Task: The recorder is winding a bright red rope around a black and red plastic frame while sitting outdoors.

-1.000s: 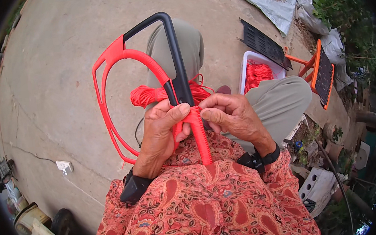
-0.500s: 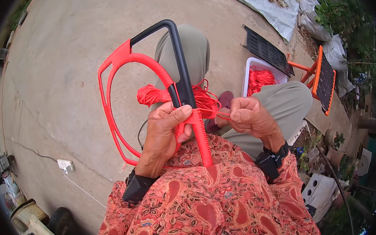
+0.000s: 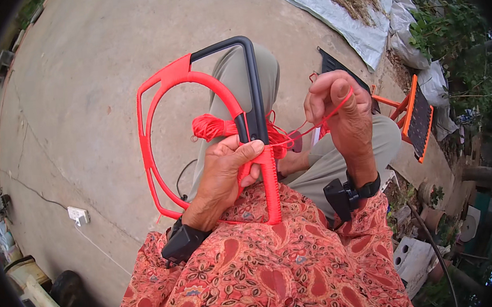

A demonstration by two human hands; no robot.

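A black metal frame (image 3: pixel 254 88), rounded inside and squarish outside, leans on my lap, much of it wound in red cord. My left hand (image 3: pixel 219 170) pinches it where an inner ring meets the straight side, thumb pressed at the top edge of the red wrapping (image 3: pixel 270 180). From there a red strand (image 3: pixel 317 125) runs taut to my right hand (image 3: pixel 349 121), raised to the right, which holds it over the thumb and fingers. A loose hank of red cord (image 3: pixel 211 126) hangs behind the frame, partly hidden by it.
An orange stool with a black slatted top (image 3: pixel 418 115) stands at the right, beside a black panel (image 3: pixel 337 63). A silver sheet (image 3: pixel 309 2) with dry stalks lies at the far right. A white power socket (image 3: pixel 78 215) sits on the concrete floor at left.
My right hand has risen and moved away from the frame, drawing the red strand longer. My left hand keeps its hold, and the frame has shifted slightly right in the view.
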